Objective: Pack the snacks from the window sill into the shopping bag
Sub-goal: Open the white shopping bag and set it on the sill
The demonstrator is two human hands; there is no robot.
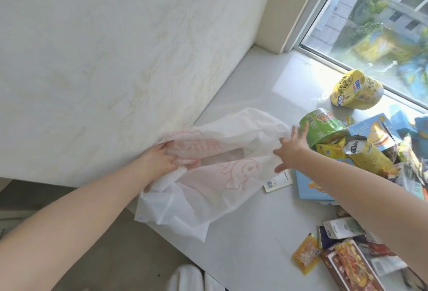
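Observation:
A white plastic shopping bag [208, 163] with a red print lies flat on the grey window sill [254, 96]. My left hand [159, 159] grips the bag's left edge near a handle. My right hand [293, 149] holds the bag's right edge with its fingers spread, right beside a green noodle cup [324, 126]. A yellow noodle cup [354, 91] lies on its side near the glass. A yellow chip bag [370, 156] and blue boxes [310, 186] are piled to the right. More packets [347, 256] lie at the lower right.
A white patterned wall [115, 58] borders the sill on the left. The window [382, 17] closes off the far right. Below the sill edge a beige floor [115, 256] and white fabric [190, 279] show. A small white label card [276, 181] lies beside the bag.

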